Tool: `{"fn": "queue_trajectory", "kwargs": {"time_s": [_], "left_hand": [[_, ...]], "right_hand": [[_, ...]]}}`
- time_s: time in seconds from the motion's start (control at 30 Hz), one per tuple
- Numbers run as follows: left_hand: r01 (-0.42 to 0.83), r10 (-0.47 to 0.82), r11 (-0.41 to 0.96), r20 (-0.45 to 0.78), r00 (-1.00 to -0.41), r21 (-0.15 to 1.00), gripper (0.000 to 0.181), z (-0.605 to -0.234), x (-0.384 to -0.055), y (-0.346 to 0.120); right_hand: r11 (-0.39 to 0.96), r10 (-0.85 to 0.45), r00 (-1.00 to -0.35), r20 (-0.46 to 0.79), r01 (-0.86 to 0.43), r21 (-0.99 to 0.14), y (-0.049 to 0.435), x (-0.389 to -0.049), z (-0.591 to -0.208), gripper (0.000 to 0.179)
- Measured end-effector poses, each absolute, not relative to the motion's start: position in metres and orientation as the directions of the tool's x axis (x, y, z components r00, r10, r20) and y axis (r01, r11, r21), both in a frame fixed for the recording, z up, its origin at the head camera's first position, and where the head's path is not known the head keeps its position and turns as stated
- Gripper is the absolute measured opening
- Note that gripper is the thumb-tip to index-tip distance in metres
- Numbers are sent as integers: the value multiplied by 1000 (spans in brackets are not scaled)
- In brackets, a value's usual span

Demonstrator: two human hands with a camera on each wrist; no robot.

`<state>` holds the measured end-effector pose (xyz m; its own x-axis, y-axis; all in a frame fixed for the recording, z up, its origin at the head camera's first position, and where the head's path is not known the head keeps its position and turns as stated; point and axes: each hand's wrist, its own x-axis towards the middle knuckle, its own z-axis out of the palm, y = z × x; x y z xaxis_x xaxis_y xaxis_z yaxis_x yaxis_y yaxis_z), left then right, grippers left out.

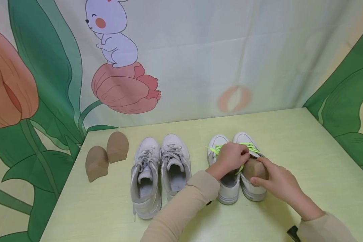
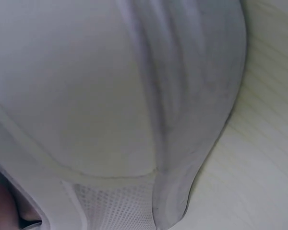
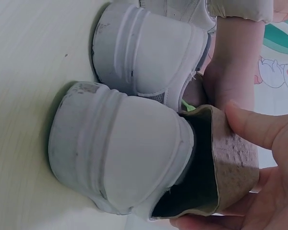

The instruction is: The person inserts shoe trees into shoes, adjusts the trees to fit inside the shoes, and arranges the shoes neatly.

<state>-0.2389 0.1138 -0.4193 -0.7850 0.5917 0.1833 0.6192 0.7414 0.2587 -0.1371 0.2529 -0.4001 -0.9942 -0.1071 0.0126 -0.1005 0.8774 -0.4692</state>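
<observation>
On the table stands a pair of white sneakers with lime-green laces, a left one (image 1: 229,195) and a right one (image 1: 254,193). My right hand (image 1: 279,179) holds a brown molded-paper shoe insert (image 3: 236,165), thumb and fingers on opposite sides, at the right sneaker's opening; its hollow end faces the heel in the right wrist view. My left hand (image 1: 231,156) reaches over the left sneaker, its curled fingers pinching at the right sneaker's tongue (image 1: 254,155). White shoe upper (image 2: 77,96) fills most of the left wrist view, with a bit of skin at its lower left.
Left of the hands stands another pair of worn white sneakers (image 1: 146,205) with greyish laces, partly behind my left sleeve (image 1: 184,201). Two more brown inserts (image 1: 118,148) lie at the table's left side. A printed cloth (image 1: 193,74) hangs behind the table (image 1: 317,161).
</observation>
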Motion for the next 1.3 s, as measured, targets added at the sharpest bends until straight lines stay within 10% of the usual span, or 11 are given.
{"fn": "queue_trajectory", "kwargs": {"time_s": [1.3], "left_hand": [[598, 569, 737, 188, -801, 314, 11, -420, -241, 113]], "right_hand": [[885, -43, -987, 156, -110, -452, 244, -137, -404, 63]]}}
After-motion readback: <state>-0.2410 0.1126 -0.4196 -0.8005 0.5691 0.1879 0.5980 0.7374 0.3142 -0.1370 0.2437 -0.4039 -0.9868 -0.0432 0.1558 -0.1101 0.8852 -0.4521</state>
